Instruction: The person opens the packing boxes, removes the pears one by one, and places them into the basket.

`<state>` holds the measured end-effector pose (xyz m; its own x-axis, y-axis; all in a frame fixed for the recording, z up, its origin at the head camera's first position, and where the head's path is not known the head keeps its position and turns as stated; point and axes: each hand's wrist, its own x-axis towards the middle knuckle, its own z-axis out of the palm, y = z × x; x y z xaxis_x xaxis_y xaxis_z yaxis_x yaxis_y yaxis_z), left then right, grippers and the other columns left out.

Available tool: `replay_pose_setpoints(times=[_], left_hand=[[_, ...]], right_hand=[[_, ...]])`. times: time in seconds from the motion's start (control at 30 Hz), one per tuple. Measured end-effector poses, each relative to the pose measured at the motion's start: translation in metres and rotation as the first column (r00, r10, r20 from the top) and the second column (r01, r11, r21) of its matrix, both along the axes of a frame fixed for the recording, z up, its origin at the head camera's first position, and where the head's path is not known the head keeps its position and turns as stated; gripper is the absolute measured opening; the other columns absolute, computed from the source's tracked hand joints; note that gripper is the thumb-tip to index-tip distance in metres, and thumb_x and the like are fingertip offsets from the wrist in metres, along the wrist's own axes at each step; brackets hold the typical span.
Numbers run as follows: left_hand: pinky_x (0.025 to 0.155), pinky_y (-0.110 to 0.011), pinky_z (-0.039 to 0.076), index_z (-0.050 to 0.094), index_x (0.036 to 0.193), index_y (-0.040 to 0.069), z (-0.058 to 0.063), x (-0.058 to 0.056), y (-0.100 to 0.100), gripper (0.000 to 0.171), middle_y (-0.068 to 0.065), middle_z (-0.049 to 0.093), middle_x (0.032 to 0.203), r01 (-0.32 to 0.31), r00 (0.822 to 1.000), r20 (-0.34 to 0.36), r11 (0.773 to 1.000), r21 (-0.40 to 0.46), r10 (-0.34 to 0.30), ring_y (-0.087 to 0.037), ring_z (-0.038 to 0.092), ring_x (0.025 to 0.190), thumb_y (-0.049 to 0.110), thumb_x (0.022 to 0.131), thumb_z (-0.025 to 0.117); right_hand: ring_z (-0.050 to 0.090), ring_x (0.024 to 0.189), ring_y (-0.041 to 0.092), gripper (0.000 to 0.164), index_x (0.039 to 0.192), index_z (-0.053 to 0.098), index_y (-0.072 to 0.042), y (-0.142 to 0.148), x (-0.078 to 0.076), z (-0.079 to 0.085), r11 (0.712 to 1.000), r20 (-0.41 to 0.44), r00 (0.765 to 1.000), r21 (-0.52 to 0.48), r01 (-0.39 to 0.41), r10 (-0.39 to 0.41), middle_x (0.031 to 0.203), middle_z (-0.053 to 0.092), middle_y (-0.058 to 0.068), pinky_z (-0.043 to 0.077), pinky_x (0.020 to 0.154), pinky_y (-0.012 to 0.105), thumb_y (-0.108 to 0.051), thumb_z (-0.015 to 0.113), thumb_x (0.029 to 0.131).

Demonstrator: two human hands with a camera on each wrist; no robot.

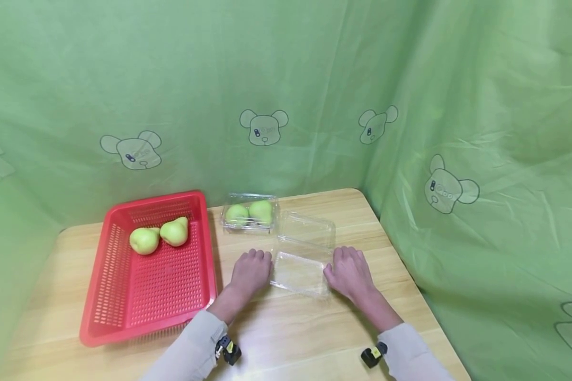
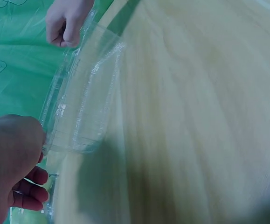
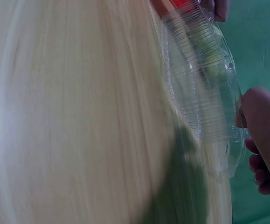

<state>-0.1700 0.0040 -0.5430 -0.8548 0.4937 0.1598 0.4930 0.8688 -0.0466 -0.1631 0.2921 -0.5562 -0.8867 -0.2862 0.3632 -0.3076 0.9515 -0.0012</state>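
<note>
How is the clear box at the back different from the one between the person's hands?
The back box holds two green fruits; the front box holds none. The back box looks closed; the front box is open, its two halves spread apart. The left hand and right hand grip the front box; neither touches the back box. Both are clear plastic.

No word, brand or number can be read for certain. The green cloth (image 1: 314,63) carries printed bear-head outlines (image 1: 265,130), several with small marks across the face that look like lettering but are too faint and small to make out.
</note>
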Motion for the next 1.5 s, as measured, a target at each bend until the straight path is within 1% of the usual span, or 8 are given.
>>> replay_pose_setpoints(times=[0.2, 0.33, 0.53, 0.63, 0.93, 1.13, 1.33, 1.5], left_hand=[[0.06, -0.029, 0.052, 0.06, 0.089, 0.01, -0.007, 0.0, 0.007, 0.018, -0.004, 0.064, 0.077, 0.024, 0.999, -0.039, 0.995, 0.099, -0.02, -0.019, 0.058, 0.071, 0.02, 0.103, 0.055], [0.059, -0.028, 0.052, 0.061, 0.087, 0.01, -0.01, -0.002, 0.015, 0.02, -0.003, 0.063, 0.074, 0.029, 0.997, -0.071, 0.989, 0.145, -0.019, -0.018, 0.057, 0.067, 0.021, 0.103, 0.057], [0.053, -0.026, 0.051, 0.062, 0.08, 0.011, -0.016, -0.004, 0.031, 0.02, -0.001, 0.062, 0.066, 0.047, 0.98, -0.198, 0.983, 0.177, -0.011, -0.017, 0.057, 0.06, 0.02, 0.098, 0.063], [0.05, -0.025, 0.048, 0.062, 0.077, 0.011, -0.02, -0.005, 0.041, 0.022, 0.0, 0.06, 0.062, 0.042, 0.975, -0.223, 0.978, 0.206, 0.005, -0.016, 0.054, 0.057, 0.02, 0.098, 0.063], [0.05, -0.028, 0.048, 0.059, 0.077, 0.011, -0.022, -0.01, 0.066, 0.028, -0.001, 0.06, 0.062, -0.015, 0.986, -0.157, 0.963, 0.271, 0.059, -0.018, 0.055, 0.056, 0.023, 0.102, 0.061], [0.051, -0.026, 0.046, 0.057, 0.081, 0.01, -0.016, -0.018, 0.078, 0.032, -0.001, 0.057, 0.065, -0.074, 0.997, 0.006, 0.959, 0.274, 0.075, -0.017, 0.054, 0.058, 0.028, 0.107, 0.053], [0.053, -0.025, 0.045, 0.059, 0.089, 0.009, -0.011, -0.028, 0.09, 0.036, -0.001, 0.056, 0.07, -0.118, 0.983, 0.17, 0.956, 0.267, 0.074, -0.016, 0.053, 0.062, 0.033, 0.11, 0.044], [0.054, -0.027, 0.047, 0.058, 0.091, 0.009, -0.011, -0.033, 0.098, 0.037, -0.002, 0.057, 0.073, -0.141, 0.974, 0.21, 0.951, 0.276, 0.083, -0.017, 0.055, 0.065, 0.034, 0.111, 0.042]], right_hand=[[0.044, 0.06, 0.021, 0.025, 0.072, 0.053, -0.008, 0.007, -0.004, 0.0, 1.0, 0.011, 1.0, -0.012, -0.006, 0.006, 0.064, 0.047, 0.002, 0.047, 0.063, 0.038, -0.019, 0.07, 0.086], [0.044, 0.058, 0.022, 0.025, 0.07, 0.053, -0.007, 0.012, -0.007, 0.003, 1.0, -0.035, 0.999, -0.003, -0.03, 0.03, 0.063, 0.048, 0.004, 0.045, 0.059, 0.038, -0.016, 0.071, 0.085], [0.042, 0.056, 0.022, 0.027, 0.068, 0.05, -0.007, 0.019, -0.017, 0.005, 1.0, -0.056, 0.998, 0.012, -0.027, 0.028, 0.061, 0.045, 0.004, 0.039, 0.056, 0.033, -0.011, 0.07, 0.085], [0.04, 0.055, 0.021, 0.027, 0.067, 0.049, -0.007, 0.023, -0.023, 0.006, 1.0, -0.055, 0.998, 0.015, -0.016, 0.017, 0.06, 0.044, 0.004, 0.039, 0.056, 0.034, -0.009, 0.069, 0.086], [0.04, 0.052, 0.021, 0.032, 0.064, 0.048, -0.006, 0.037, -0.042, 0.01, 0.999, -0.051, 0.998, 0.026, 0.021, -0.02, 0.058, 0.045, 0.006, 0.043, 0.051, 0.037, -0.007, 0.069, 0.088], [0.046, 0.053, 0.025, 0.031, 0.065, 0.05, -0.003, 0.048, -0.057, 0.011, 0.997, -0.03, 0.998, 0.061, 0.057, -0.055, 0.058, 0.048, 0.009, 0.049, 0.053, 0.041, -0.01, 0.064, 0.092], [0.047, 0.05, 0.026, 0.033, 0.062, 0.048, -0.004, 0.059, -0.072, 0.009, 0.993, -0.081, 0.994, 0.091, 0.078, -0.071, 0.056, 0.048, 0.009, 0.048, 0.049, 0.04, -0.009, 0.065, 0.09], [0.05, 0.051, 0.028, 0.032, 0.065, 0.05, -0.001, 0.064, -0.081, 0.009, 0.987, -0.05, 0.993, 0.112, 0.116, -0.111, 0.057, 0.049, 0.011, 0.05, 0.049, 0.042, -0.011, 0.063, 0.092]])
